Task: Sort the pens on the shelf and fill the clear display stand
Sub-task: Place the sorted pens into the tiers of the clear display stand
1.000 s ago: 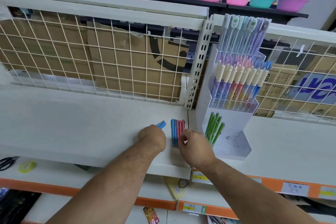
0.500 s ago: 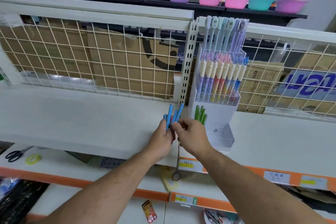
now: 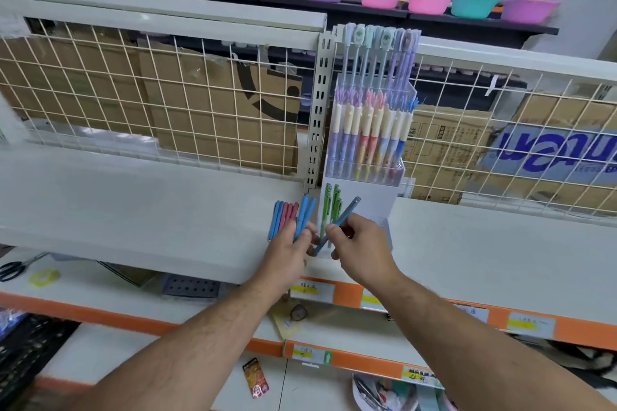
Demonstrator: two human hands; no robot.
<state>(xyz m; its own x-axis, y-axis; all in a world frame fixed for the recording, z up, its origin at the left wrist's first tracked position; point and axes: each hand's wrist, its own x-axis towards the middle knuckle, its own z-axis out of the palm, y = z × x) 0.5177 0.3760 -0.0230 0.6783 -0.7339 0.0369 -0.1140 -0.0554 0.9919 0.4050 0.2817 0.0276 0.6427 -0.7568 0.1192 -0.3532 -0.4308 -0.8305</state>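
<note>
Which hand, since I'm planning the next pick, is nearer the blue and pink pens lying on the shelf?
Left. The left hand is at the near ends of the lying pens; the right hand is farther right, in front of the stand.

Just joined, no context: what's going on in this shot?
A person is sorting pens at a white shelf. The left hand grips two blue pens; the right hand pinches a third pen, tilted toward the clear display stand. Its upper tiers are full, with green pens lower down. More blue and pink pens lie on the shelf beside the left hand.
</note>
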